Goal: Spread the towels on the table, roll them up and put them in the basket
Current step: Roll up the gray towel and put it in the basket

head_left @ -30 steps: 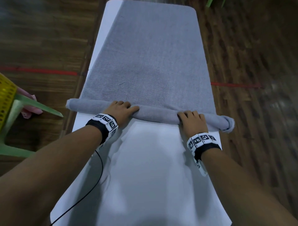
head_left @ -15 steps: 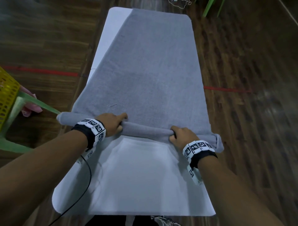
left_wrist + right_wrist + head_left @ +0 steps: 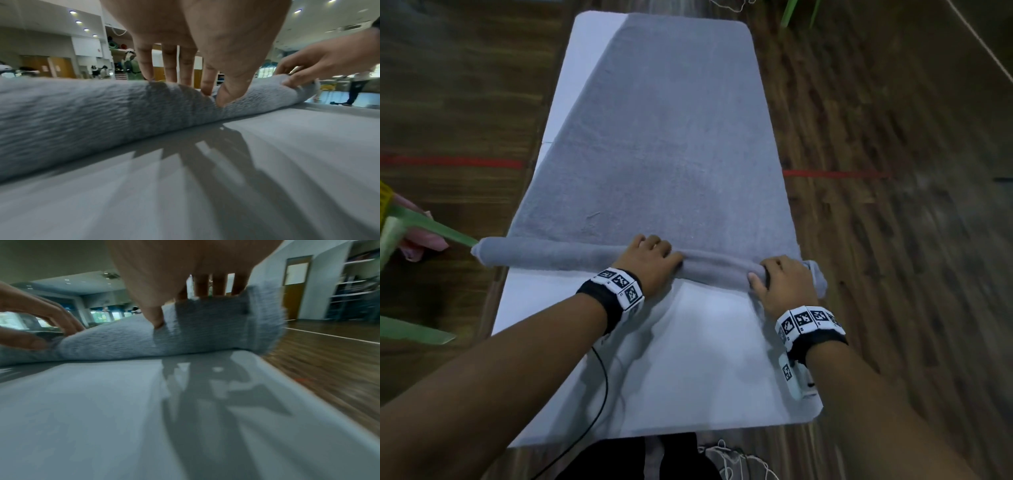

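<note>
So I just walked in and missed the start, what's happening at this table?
A person is rolling up a grey terry towel on a long white table. The left hand and right hand both grip the rolled near end; most of the towel lies flat beyond the roll, not yet rolled.

A grey terry towel lay flat along the white tabletop, its near end wound into a tight roll lying crosswise, both roll ends overhanging the tabletop's edges.
</note>
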